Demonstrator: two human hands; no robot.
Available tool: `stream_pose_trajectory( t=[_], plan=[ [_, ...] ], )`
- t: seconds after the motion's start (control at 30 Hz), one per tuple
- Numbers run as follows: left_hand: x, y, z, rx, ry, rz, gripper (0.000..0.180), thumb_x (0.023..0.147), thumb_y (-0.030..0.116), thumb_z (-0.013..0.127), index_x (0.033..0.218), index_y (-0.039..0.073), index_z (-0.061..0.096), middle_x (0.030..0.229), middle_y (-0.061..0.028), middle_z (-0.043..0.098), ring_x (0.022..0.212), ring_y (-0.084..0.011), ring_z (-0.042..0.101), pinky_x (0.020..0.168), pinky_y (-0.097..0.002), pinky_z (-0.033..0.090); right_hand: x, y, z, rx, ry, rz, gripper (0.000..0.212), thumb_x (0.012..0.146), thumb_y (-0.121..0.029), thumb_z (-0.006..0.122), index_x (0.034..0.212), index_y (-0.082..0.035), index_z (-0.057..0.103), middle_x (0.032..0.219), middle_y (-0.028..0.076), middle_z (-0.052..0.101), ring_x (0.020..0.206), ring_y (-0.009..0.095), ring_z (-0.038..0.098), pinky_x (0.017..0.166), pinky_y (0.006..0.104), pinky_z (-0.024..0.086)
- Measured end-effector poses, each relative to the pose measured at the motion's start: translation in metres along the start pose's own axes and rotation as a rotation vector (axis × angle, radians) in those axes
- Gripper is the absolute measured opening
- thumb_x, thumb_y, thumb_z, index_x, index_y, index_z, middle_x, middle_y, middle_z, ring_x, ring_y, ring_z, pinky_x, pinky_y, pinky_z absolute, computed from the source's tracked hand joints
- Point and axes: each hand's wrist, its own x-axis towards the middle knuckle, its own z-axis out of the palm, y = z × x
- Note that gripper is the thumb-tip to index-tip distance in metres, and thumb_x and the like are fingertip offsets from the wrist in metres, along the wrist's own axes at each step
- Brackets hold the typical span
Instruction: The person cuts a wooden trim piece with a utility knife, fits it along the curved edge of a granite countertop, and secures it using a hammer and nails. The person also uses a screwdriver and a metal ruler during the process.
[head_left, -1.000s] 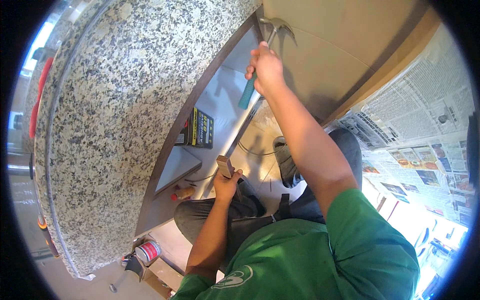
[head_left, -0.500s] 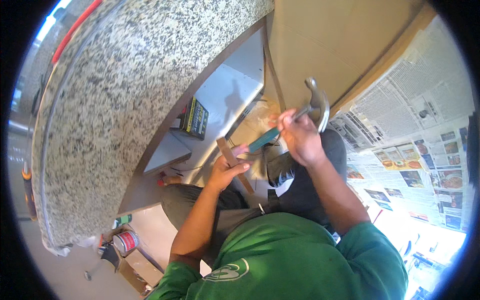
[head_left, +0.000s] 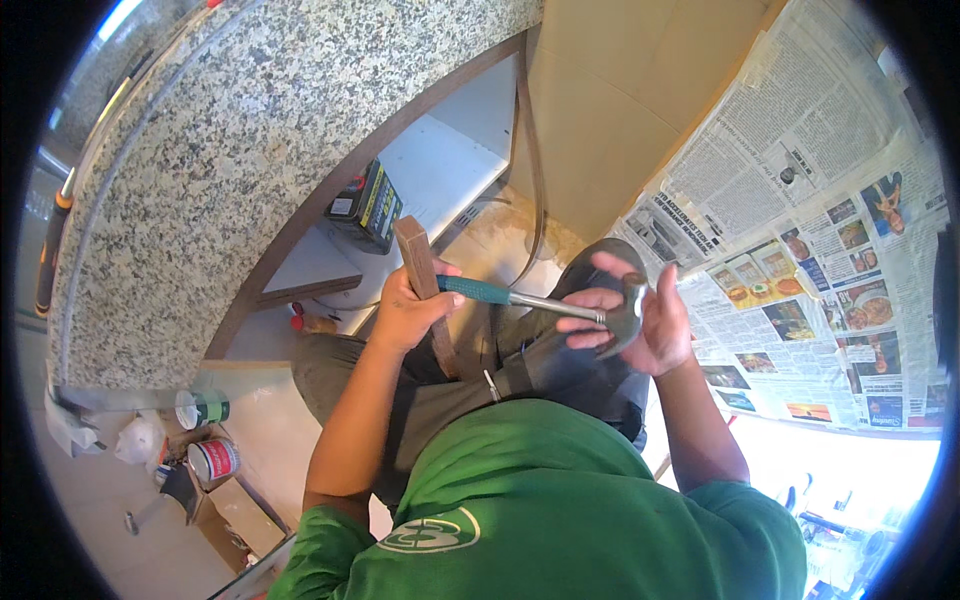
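In my left hand (head_left: 408, 310) are a brown wooden strip (head_left: 418, 262) and the end of a claw hammer's teal grip (head_left: 476, 290), both held together above my lap. The strip tilts, its upper end standing out past my fingers. From the grip, the hammer's metal shaft (head_left: 550, 304) runs right to its steel head (head_left: 625, 318). My right hand (head_left: 655, 325) lies palm up behind that head, fingers spread and not wrapped round it; whether the palm touches the head I cannot tell.
A speckled granite counter (head_left: 250, 170) curves along the left over an open cabinet with a dark box (head_left: 365, 208) inside. Newspaper sheets (head_left: 760, 290) cover the surface at right. Paint cans (head_left: 214, 459) and a cardboard box (head_left: 245, 515) stand lower left. A screwdriver (head_left: 55, 240) lies beyond the counter's edge.
My right hand has let go of the hammer's shaft and opened out. The hammer has swung to point rightward, its grip now in my left hand along with the strip.
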Motion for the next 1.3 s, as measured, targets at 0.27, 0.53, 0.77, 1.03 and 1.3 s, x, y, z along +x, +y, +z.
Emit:
stream_pose_trajectory(
  t=[0.27, 0.53, 0.77, 1.03, 1.3],
  plan=[
    [0.019, -0.003, -0.008, 0.359, 0.032, 0.124, 0.037, 0.079, 0.006, 0.081, 0.112, -0.001, 0.066, 0.103, -0.006, 0.067, 0.087, -0.0117, 0.065, 0.072, -0.0259, 0.052, 0.02, 0.004, 0.008, -0.378, 0.357, -0.124, 0.019, 0.101, -0.015, 0.066, 0.104, 0.004, 0.062, 0.083, 0.01, 0.064, 0.073, 0.022, 0.067, 0.073, 0.0363, 0.054],
    [0.022, -0.055, -0.044, 0.071, 0.293, 0.052, 0.042, 0.081, 0.002, 0.079, 0.121, 0.0, 0.065, 0.116, -0.0068, 0.068, 0.106, -0.0159, 0.066, 0.089, -0.0325, 0.056, 0.117, -0.058, -0.032, -0.426, 0.763, -0.62, 0.021, 0.092, -0.002, 0.064, 0.11, 0.008, 0.064, 0.077, 0.007, 0.06, 0.069, 0.019, 0.062, 0.069, 0.0346, 0.052],
    [0.034, -0.111, -0.058, 0.302, 0.255, -0.059, 0.045, 0.081, 0.001, 0.08, 0.124, 0.0, 0.064, 0.106, -0.0059, 0.071, 0.098, -0.0153, 0.068, 0.09, -0.032, 0.056, 0.224, -0.071, -0.076, -0.05, 0.859, -0.764, 0.014, 0.093, -0.005, 0.066, 0.102, 0.005, 0.062, 0.069, 0.004, 0.053, 0.053, 0.014, 0.051, 0.055, 0.0345, 0.051],
    [0.037, -0.125, -0.078, 0.427, 0.249, -0.15, 0.043, 0.081, 0.002, 0.08, 0.122, 0.0, 0.066, 0.101, -0.0042, 0.07, 0.094, -0.014, 0.067, 0.085, -0.0304, 0.056, 0.249, -0.085, -0.067, -0.164, 0.975, -0.817, 0.012, 0.091, -0.006, 0.067, 0.091, -0.001, 0.056, 0.062, 0.004, 0.05, 0.045, 0.015, 0.047, 0.046, 0.0336, 0.045],
    [0.04, -0.131, -0.076, 0.215, 0.282, -0.17, 0.042, 0.082, 0.002, 0.08, 0.121, -0.002, 0.066, 0.097, -0.0037, 0.069, 0.089, -0.0135, 0.066, 0.082, -0.0295, 0.055, 0.29, -0.096, -0.077, -0.147, 0.983, -0.774, 0.011, 0.09, -0.005, 0.067, 0.089, -0.001, 0.056, 0.06, 0.004, 0.049, 0.045, 0.016, 0.046, 0.045, 0.0339, 0.045]
  ],
)
